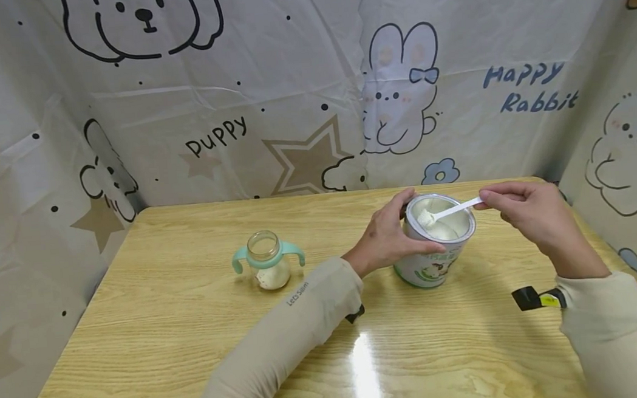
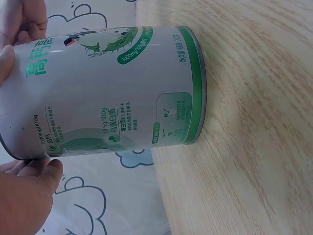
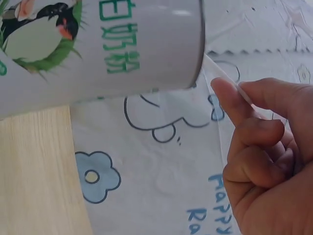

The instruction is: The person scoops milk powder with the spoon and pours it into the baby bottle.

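Note:
A white and green milk powder tin (image 1: pixel 437 258) stands on the right half of the table with its top uncovered and pale powder inside. My left hand (image 1: pixel 389 234) grips the tin near its rim, thumb along the front. A thin white scoop (image 1: pixel 458 207) is pinched between thumb and forefinger of my right hand (image 1: pixel 533 216); its powder-covered end is inside the tin's mouth. In the right wrist view, the tin hides that end, and the other fingers of my right hand (image 3: pixel 269 152) are curled. Left of the tin is an uncapped baby bottle (image 1: pixel 267 263) with teal handles and whitish contents.
The light wooden table (image 1: pixel 157 330) reaches back to a printed cloth (image 1: pixel 300 72) with cartoon animals. The cloth also hangs along the left and right sides. A dark strap (image 1: pixel 538 298) is on my right wrist.

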Tool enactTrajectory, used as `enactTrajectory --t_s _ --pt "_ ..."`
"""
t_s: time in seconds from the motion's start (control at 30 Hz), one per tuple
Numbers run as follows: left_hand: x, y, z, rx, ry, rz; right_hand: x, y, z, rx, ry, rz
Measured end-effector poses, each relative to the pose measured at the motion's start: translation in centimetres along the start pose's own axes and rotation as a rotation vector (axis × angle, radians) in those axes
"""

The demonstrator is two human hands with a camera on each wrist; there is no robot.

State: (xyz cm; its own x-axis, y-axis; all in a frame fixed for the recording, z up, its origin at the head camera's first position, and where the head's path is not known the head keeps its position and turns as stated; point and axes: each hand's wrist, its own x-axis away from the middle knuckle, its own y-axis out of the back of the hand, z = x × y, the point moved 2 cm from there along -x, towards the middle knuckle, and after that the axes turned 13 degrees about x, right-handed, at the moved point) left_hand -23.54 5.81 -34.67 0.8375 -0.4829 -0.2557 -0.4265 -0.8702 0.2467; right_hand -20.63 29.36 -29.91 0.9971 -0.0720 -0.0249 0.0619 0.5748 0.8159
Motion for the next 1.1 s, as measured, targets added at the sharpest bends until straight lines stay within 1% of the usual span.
enactTrajectory --t_s 0.13,0.23,0.37,0.6,0.67,0.83,0.93,1.1 --pt "0.0 0.0 0.0 0.000 -0.004 0.001 0.1 0.3 -1.0 -0.031 -0.047 0.014" --pt "0.0 0.1 0.0 0.008 -0.008 0.005 0.1 0.3 -1.3 -0.017 -0.073 0.023" --pt "0.0 0.1 0.0 0.022 -0.014 0.008 -0.1 0.2 -1.4 -0.031 -0.083 0.029" --pt "0.1 -0.1 0.0 0.016 -0.001 0.011 -0.4 0.0 -1.7 -0.068 -0.098 0.066" --pt "0.1 0.0 0.0 0.011 -0.007 0.011 -0.5 0.0 -1.8 -0.082 -0.094 0.064" --pt "0.2 0.1 0.1 0.002 -0.012 0.013 -0.6 0.2 -1.8 -0.187 -0.057 0.049" --pt "0.3 0.3 0.1 -0.006 0.000 0.014 -0.6 0.3 -1.7 -0.237 -0.050 0.042" --pt "0.5 0.8 -0.1 -0.008 0.041 0.016 -0.7 0.6 -1.4 -0.294 -0.040 0.038"
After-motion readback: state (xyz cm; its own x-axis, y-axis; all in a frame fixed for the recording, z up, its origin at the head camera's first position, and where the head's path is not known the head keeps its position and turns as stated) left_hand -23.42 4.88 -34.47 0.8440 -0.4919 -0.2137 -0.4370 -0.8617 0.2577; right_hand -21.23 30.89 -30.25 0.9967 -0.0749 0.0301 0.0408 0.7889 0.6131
